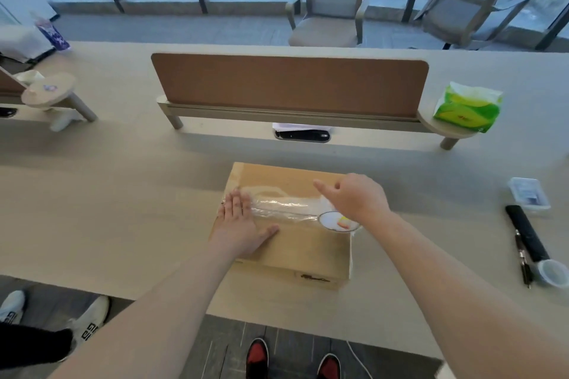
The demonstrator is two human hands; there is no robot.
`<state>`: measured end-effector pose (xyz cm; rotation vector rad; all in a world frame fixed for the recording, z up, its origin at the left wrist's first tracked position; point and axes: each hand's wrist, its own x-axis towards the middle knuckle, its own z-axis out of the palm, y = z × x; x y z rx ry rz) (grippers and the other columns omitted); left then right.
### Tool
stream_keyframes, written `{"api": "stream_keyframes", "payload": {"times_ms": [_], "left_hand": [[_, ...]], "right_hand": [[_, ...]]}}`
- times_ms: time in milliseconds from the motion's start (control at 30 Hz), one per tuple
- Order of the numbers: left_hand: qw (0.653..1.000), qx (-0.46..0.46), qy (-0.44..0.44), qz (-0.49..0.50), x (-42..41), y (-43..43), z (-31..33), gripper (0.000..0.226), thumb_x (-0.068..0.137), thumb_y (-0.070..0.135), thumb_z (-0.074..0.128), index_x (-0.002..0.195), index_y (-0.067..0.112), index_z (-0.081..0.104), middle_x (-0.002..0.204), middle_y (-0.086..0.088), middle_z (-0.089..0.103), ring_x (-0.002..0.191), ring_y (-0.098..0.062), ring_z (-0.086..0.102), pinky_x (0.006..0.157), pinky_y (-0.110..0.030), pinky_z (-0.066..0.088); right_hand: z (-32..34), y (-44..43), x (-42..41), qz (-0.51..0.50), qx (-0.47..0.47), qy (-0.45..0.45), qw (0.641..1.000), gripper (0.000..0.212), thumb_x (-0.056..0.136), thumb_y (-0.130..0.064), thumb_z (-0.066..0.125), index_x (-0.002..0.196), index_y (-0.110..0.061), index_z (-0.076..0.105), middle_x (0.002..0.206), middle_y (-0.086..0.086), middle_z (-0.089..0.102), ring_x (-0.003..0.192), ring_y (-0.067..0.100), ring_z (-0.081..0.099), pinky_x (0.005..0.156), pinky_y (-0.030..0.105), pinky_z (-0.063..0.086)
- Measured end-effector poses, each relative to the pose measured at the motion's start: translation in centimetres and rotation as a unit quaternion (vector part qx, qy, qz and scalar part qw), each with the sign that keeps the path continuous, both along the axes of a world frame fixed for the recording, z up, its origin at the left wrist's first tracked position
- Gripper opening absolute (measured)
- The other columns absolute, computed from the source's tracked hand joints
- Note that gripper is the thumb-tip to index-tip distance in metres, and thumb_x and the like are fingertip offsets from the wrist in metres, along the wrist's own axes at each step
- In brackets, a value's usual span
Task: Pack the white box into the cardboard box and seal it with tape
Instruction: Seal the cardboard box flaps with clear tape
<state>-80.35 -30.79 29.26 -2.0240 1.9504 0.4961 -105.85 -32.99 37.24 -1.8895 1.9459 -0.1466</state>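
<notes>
Both hands, left hand (238, 224) and right hand (354, 197), rest atop the cardboard box (295, 243).

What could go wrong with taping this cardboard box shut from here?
1. The clear tape strip already looks wrinkled along the seam, so it may not bond well unless smoothed.
2. The tape roll sits at the right edge of the cardboard box under the right hand; pulling further could drag the strip off line.
3. Only the left hand pins the box, so a hard pull might slide it.
</notes>
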Motion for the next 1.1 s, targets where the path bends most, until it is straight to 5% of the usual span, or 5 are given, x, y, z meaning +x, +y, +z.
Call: {"api": "stream_keyframes", "payload": {"times_ms": [200,533,733,900,1100], "left_hand": [[1.000,-0.023,0.014,-0.010,-3.8,0.8,1.1,0.102,0.092,0.070,0.033,0.154,0.003,-0.013,0.160,-0.018,-0.022,0.149,-0.032,-0.020,0.122,-0.047,-0.006],[0.998,-0.012,0.066,0.015,-6.0,2.0,-0.2,0.122,0.076,0.088,0.029,0.151,0.007,-0.023,0.159,-0.010,-0.030,0.146,-0.026,-0.029,0.120,-0.046,-0.012],[0.999,0.001,0.025,0.023,-6.6,1.6,0.5,0.120,0.080,0.085,0.033,0.153,0.003,-0.017,0.160,-0.014,-0.024,0.148,-0.030,-0.022,0.122,-0.047,-0.006],[0.998,-0.037,0.042,-0.037,-9.8,2.6,1.0,0.096,0.095,0.063,0.035,0.153,0.006,-0.017,0.161,-0.012,-0.022,0.149,-0.029,-0.020,0.122,-0.047,-0.004],[0.998,-0.022,0.056,-0.034,-10.2,3.2,-0.3,0.107,0.085,0.081,0.025,0.150,0.013,-0.027,0.159,-0.006,-0.030,0.146,-0.024,-0.028,0.120,-0.047,-0.012]], "right_hand": [[-1.0,0.7,-2.9,0.023,0.001,0.031,0.999,0.055,0.090,-0.067,0.046,0.068,-0.018,0.057,0.066,-0.003,0.060,0.068,0.019,0.061,0.059,0.030,0.043],[-1.5,1.7,-3.0,0.062,-0.059,0.149,0.985,0.052,0.100,-0.057,0.029,0.071,-0.020,0.052,0.075,0.000,0.062,0.074,0.024,0.059,0.082,0.039,0.036],[-1.8,2.0,-5.8,0.027,-0.019,0.163,0.986,0.051,0.097,-0.058,0.034,0.069,-0.020,0.053,0.065,-0.004,0.057,0.068,0.021,0.055,0.083,0.038,0.034],[-2.9,2.8,-6.1,0.003,-0.020,0.137,0.990,0.047,0.097,-0.059,0.034,0.076,-0.021,0.054,0.064,-0.006,0.052,0.069,0.021,0.054,0.090,0.038,0.034],[-2.4,2.8,-5.6,0.002,-0.019,0.168,0.986,0.049,0.098,-0.055,0.035,0.067,-0.021,0.051,0.057,-0.006,0.051,0.065,0.022,0.055,0.087,0.038,0.031]]}}
